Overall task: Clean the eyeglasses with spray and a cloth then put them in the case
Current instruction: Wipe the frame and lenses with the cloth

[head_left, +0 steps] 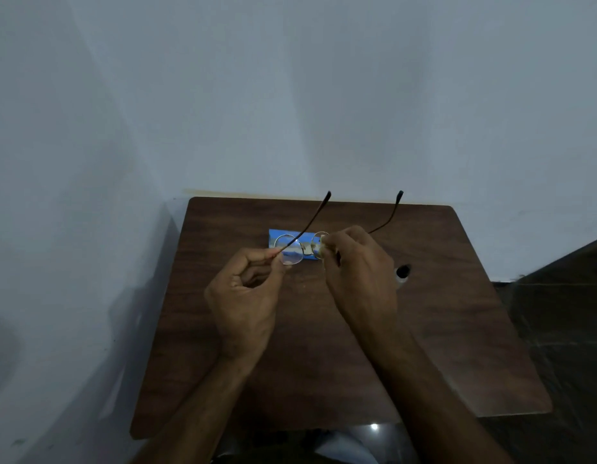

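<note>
Thin gold wire eyeglasses [302, 246] with 2 round clear lenses and dark curved temple tips, held at frame centre above a dark wood-grain table [441, 329] with rounded corners. Left hand [246, 296] pinching the left temple near its hinge. Right hand [357, 262] closed around a small pale cloth [321, 248], pressed on the right lens. Flat blue rectangular packet [276, 236] lying on the table just behind the lenses.

Both forearms are extended forward. The left hand [245, 298] is curled, thumb and forefinger pinched together; the right hand [359, 266] is closed, fingers bunched.
</note>
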Tool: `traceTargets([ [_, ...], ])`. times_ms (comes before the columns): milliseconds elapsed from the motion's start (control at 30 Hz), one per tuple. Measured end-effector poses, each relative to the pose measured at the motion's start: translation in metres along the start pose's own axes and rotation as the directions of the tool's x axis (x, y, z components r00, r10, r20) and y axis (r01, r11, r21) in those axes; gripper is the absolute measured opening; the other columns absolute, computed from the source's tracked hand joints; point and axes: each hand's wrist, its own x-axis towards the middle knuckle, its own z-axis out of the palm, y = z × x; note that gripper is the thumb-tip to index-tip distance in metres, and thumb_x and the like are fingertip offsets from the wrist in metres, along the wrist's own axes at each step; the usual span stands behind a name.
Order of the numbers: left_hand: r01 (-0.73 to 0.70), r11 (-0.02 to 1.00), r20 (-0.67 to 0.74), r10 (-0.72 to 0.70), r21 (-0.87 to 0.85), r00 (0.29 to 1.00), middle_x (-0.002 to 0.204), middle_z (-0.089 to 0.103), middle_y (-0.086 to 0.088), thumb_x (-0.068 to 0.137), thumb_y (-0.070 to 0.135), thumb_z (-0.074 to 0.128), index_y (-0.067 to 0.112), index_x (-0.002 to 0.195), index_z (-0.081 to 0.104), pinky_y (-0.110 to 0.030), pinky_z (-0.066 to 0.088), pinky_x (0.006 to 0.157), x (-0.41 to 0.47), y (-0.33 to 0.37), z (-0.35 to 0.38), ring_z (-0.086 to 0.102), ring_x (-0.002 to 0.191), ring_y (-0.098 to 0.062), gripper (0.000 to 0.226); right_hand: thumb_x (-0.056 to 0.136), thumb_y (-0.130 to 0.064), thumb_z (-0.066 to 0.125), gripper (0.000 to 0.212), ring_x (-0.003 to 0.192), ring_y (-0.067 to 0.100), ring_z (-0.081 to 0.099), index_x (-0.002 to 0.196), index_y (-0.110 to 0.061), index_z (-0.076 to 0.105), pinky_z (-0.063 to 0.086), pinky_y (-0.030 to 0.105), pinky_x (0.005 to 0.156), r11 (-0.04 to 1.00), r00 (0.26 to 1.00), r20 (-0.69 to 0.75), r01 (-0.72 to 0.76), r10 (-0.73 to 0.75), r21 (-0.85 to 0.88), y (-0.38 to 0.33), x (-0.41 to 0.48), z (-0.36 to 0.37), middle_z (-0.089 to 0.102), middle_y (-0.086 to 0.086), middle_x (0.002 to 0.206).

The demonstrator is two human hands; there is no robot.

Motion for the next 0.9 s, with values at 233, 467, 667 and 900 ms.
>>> traceTargets([
  [233,-0.071,0.993,0.026,0.069,0.091,0.997,0.096,0.08,0.005,0.083,0.005,0.087,0.008,0.105,0.079,-0.019,0.062,0.078,0.003,-0.002,-0.002,0.077,0.089,-0.001,0.024,0.094,-0.001,0.068,0.012,0.082,0.019,0.065,0.099,-0.01,0.075,0.055,0.038,0.065,0.998,0.996,0.07,0.053,-0.056,0.033,-0.01,0.003,-0.002,0.068,0.003,0.107],
  [467,-0.07,0.995,0.028,0.068,0.069,0.997,0.093,0.079,0.006,0.084,0.005,0.087,0.01,0.103,0.08,-0.017,0.06,0.078,0.005,0.0,-0.006,0.077,0.087,-0.003,0.021,0.093,-0.005,0.072,0.006,0.073,0.022,0.066,0.093,-0.01,0.076,0.052,0.033,0.06,0.999,1.0,-0.005,0.008,-0.008,-0.032,-0.002,0.006,-0.001,0.069,0.002,0.1],
  [667,-0.202,0.972,0.086,0.193,0.118,0.977,0.096,0.078,0.001,0.085,0.006,0.082,0.005,0.103,0.079,-0.018,0.06,0.082,0.014,0.0,-0.009,0.075,0.089,-0.003,0.018,0.093,-0.002,0.071,0.024,0.094,0.023,0.07,0.114,-0.013,0.076,0.059,0.038,0.074,0.992,0.995,-0.019,0.101,-0.1,0.074,-0.013,0.008,0.001,0.074,0.002,0.112],
  [900,-0.232,0.97,0.085,0.226,0.075,0.97,0.094,0.078,0.002,0.086,0.002,0.082,0.003,0.102,0.079,-0.018,0.06,0.08,0.013,0.0,-0.006,0.076,0.088,-0.003,0.017,0.093,-0.002,0.073,0.011,0.081,0.02,0.066,0.1,-0.012,0.073,0.055,0.034,0.064,0.999,0.997,-0.064,0.039,-0.041,-0.029,-0.004,0.018,0.001,0.07,0.004,0.104],
])
